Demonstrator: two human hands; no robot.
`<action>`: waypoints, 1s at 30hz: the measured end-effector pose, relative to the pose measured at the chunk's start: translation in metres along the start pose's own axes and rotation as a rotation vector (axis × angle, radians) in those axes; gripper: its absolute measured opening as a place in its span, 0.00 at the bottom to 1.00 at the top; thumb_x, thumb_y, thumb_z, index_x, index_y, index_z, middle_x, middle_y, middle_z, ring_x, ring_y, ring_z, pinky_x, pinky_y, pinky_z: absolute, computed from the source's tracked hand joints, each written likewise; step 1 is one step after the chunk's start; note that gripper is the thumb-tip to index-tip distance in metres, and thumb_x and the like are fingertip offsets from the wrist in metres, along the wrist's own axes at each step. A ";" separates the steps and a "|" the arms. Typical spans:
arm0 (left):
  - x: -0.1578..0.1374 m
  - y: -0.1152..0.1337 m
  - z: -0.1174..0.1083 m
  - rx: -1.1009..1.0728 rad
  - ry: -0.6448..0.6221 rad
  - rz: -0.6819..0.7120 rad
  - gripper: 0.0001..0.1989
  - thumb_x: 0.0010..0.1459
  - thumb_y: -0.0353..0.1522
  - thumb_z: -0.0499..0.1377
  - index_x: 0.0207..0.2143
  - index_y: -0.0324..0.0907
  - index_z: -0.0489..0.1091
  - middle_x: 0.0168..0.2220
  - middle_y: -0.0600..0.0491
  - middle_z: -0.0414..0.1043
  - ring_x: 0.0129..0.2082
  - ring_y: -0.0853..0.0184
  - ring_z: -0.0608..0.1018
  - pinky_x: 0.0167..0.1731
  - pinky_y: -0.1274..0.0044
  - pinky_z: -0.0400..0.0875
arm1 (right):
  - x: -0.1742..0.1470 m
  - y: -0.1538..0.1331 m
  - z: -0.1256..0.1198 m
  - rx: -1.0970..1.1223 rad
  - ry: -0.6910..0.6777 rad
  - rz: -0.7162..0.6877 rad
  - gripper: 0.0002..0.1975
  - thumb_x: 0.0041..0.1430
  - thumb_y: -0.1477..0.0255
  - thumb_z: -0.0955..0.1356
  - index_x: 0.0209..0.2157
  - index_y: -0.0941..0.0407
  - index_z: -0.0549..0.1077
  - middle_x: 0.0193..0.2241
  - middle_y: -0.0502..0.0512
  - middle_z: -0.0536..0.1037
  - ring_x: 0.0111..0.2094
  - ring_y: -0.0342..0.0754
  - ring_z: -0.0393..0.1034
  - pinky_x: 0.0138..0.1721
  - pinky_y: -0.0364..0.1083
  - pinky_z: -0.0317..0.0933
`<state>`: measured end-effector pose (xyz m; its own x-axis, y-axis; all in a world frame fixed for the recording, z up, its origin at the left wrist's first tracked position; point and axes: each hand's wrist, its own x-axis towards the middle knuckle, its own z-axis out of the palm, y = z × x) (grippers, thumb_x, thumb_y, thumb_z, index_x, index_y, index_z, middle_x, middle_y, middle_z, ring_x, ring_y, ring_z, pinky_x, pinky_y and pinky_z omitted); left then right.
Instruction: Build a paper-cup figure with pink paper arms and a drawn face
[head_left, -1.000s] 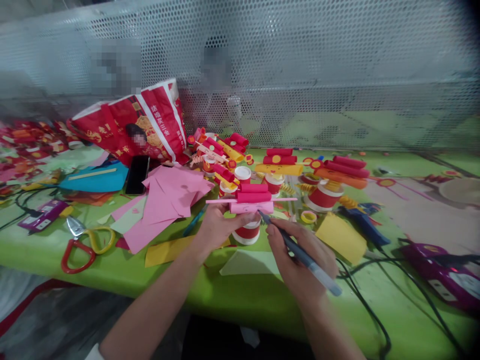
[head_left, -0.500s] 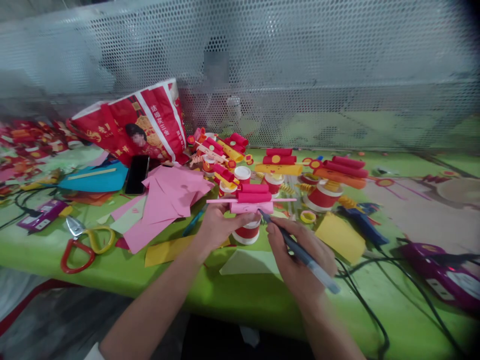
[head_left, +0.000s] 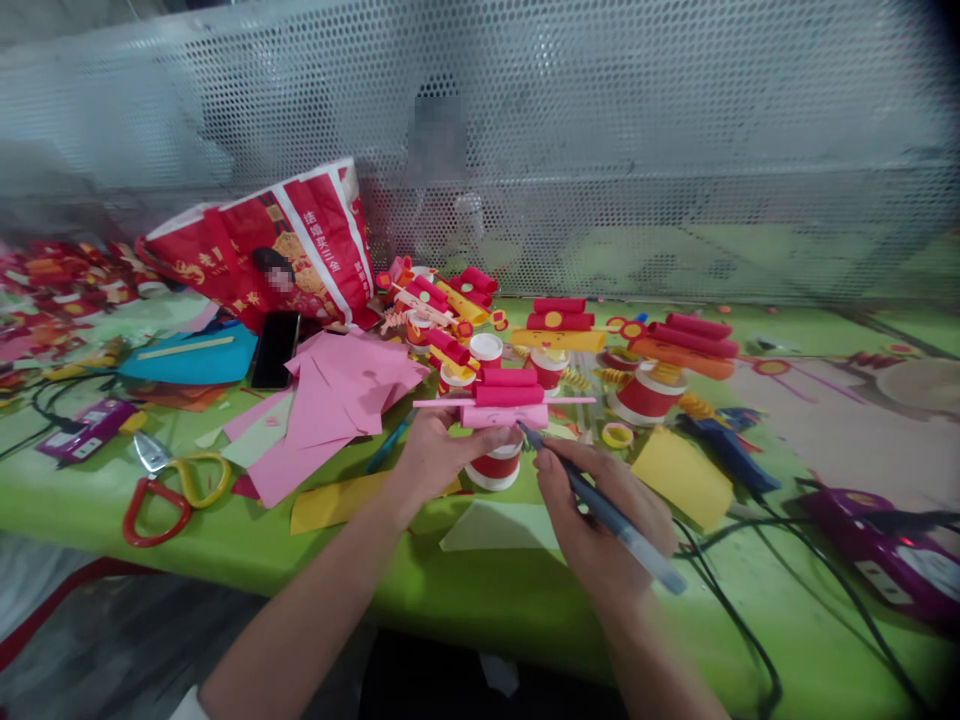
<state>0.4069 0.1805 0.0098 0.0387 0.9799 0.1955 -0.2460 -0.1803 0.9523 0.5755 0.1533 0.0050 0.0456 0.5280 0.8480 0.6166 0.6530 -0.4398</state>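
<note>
Head view: the left hand (head_left: 433,452) pinches a pink paper roll (head_left: 501,415) lying crosswise in its grip, ahead and left of the right hand (head_left: 585,552), which clasps a pen (head_left: 598,501), tip at the roll.

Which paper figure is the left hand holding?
The frontmost, pink-faced figure, at the tip of the pen. The left hand grips it; the others stand farther back.

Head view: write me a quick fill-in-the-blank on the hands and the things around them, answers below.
The pen is in the ____ hand, its tip near the pink paper roll.
The left hand holds that roll above a red and ____ base.
The scissors lie on the ____ tabletop.

Missing words: right; white; green.
</note>
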 end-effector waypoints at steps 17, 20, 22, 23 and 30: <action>-0.001 0.002 0.000 0.009 -0.004 -0.004 0.21 0.46 0.38 0.76 0.43 0.40 0.81 0.43 0.45 0.83 0.44 0.56 0.84 0.50 0.63 0.78 | 0.000 0.001 -0.001 -0.014 -0.004 -0.009 0.07 0.59 0.73 0.74 0.41 0.52 0.79 0.32 0.51 0.84 0.28 0.45 0.79 0.33 0.42 0.73; -0.001 0.003 0.000 0.014 0.006 -0.010 0.23 0.46 0.37 0.76 0.44 0.40 0.81 0.44 0.45 0.83 0.45 0.56 0.83 0.52 0.62 0.77 | 0.000 0.001 0.000 -0.005 0.001 -0.012 0.07 0.59 0.74 0.74 0.40 0.52 0.79 0.32 0.50 0.84 0.28 0.45 0.79 0.34 0.42 0.73; -0.001 0.002 0.000 0.020 0.009 -0.017 0.22 0.46 0.38 0.76 0.44 0.41 0.81 0.45 0.45 0.83 0.45 0.56 0.83 0.52 0.61 0.77 | 0.001 0.001 0.000 -0.002 -0.003 -0.021 0.08 0.59 0.74 0.74 0.41 0.52 0.79 0.32 0.50 0.84 0.29 0.44 0.79 0.35 0.42 0.73; -0.001 0.002 0.000 0.021 0.006 -0.017 0.22 0.46 0.38 0.76 0.44 0.41 0.81 0.45 0.45 0.83 0.45 0.55 0.83 0.53 0.61 0.77 | 0.001 0.001 0.000 -0.002 -0.004 -0.025 0.08 0.59 0.74 0.74 0.41 0.52 0.79 0.32 0.50 0.84 0.29 0.45 0.79 0.35 0.42 0.74; -0.001 0.002 0.000 0.015 -0.008 0.000 0.21 0.46 0.38 0.76 0.43 0.41 0.82 0.44 0.45 0.83 0.43 0.55 0.84 0.50 0.62 0.78 | 0.000 0.001 -0.001 -0.036 0.000 0.000 0.07 0.59 0.72 0.74 0.41 0.52 0.79 0.32 0.51 0.84 0.28 0.45 0.79 0.34 0.42 0.74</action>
<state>0.4060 0.1796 0.0110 0.0459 0.9792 0.1977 -0.2319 -0.1820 0.9555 0.5764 0.1531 0.0047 0.0453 0.5279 0.8481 0.6442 0.6334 -0.4287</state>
